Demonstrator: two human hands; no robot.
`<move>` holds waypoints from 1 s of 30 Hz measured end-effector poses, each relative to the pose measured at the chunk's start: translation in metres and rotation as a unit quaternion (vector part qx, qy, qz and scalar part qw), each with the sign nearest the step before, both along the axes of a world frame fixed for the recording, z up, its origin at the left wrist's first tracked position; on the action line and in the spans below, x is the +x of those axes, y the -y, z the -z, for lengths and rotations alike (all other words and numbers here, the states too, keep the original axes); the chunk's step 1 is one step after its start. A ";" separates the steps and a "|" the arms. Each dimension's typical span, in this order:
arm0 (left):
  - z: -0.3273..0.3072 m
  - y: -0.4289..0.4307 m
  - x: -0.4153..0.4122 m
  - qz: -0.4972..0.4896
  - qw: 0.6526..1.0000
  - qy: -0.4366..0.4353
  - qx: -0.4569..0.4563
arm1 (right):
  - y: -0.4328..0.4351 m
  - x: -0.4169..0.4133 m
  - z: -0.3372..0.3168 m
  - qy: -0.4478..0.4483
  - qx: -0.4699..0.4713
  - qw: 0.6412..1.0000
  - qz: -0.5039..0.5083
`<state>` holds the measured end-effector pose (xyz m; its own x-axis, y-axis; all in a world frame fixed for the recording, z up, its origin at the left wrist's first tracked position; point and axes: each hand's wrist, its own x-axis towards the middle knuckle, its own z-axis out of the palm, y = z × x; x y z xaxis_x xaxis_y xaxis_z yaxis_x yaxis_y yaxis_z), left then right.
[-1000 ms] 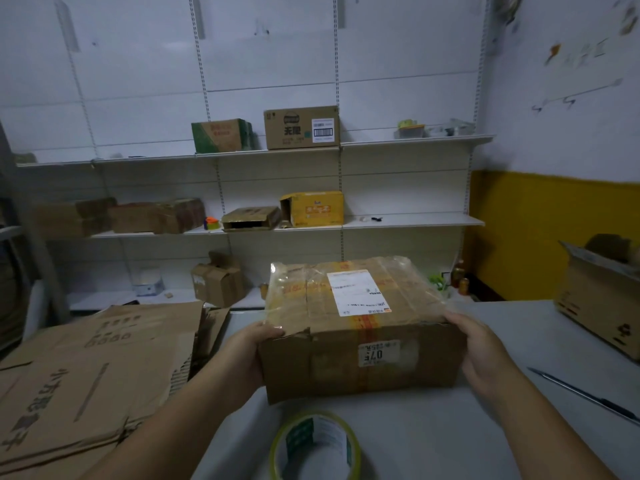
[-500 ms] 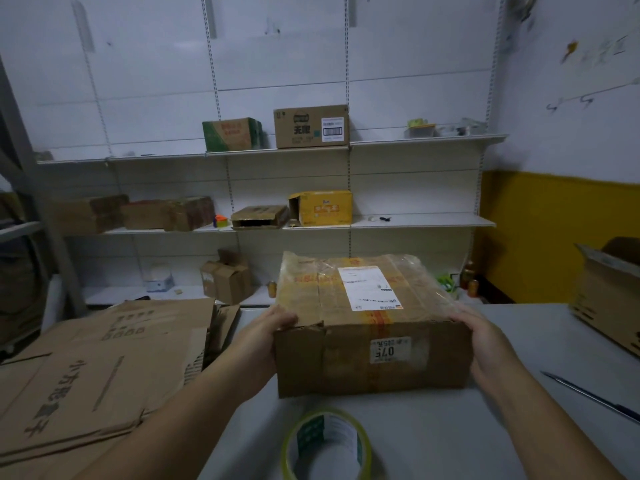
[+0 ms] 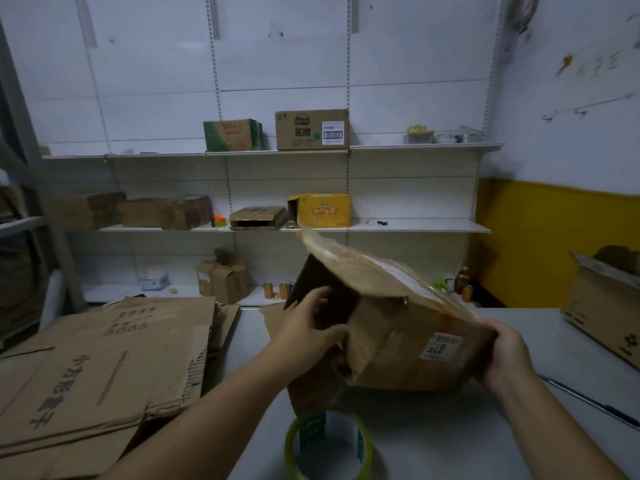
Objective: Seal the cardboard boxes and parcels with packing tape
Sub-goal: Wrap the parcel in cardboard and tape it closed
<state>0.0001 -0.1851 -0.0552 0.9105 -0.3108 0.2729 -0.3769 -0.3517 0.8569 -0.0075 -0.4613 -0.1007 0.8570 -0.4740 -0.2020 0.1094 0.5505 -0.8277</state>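
In the head view both forearms reach forward over the grey tabletop (image 3: 450, 431) and hold a worn cardboard box (image 3: 398, 327) between them. The box is tilted, its left end raised clear of the tabletop and its right end low.

The left hand (image 3: 311, 327) is at the box's dark left end. Its fingers (image 3: 320, 296) are spread against that face, and the thumb hooks round the near edge, grasping the box. The right hand (image 3: 509, 355) clasps the low right corner, with the thumb on the near side. The rest of its fingers are curled round behind, out of sight.

Glossy clear tape wraps the top of the box. A white shipping label (image 3: 412, 280) lies there, seen almost edge-on and unreadable. On the near face, a small white sticker (image 3: 441, 346) bears large digits that look like "07".

A packing tape roll (image 3: 329, 445) with a yellow-green rim lies flat on the tabletop just below the box, untouched. To the left sits a stack of flattened cartons (image 3: 104, 368) printed with Chinese characters. A dark pen (image 3: 595, 407) lies at the right, and an open carton (image 3: 606, 306) stands further right.

On the wall shelves stand a brown carton (image 3: 311, 129) with Chinese characters and a barcode label, a green carton (image 3: 232, 135) and a yellow carton (image 3: 322, 209).
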 end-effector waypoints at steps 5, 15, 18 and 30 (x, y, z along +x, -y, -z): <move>-0.009 -0.002 -0.008 0.028 0.991 0.118 0.062 | 0.002 0.021 -0.005 -0.025 -0.055 0.998 -0.014; 0.023 -0.044 0.043 -0.041 0.983 -0.107 -0.141 | 0.001 0.070 -0.012 -0.084 -0.366 0.920 0.115; 0.028 -0.044 0.053 -0.032 0.977 -0.115 -0.176 | -0.020 0.037 -0.018 -0.020 -0.454 0.867 0.204; 0.022 -0.025 0.063 -0.002 0.991 -0.098 -0.087 | -0.068 -0.012 0.009 0.050 -0.667 0.742 -0.042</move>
<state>0.0636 -0.1603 -0.0769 0.9523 -0.2715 0.1395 -0.1960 -0.1935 0.9613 -0.0191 -0.3936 -0.1096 0.8740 -0.1383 0.4659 0.2197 -0.7426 -0.6326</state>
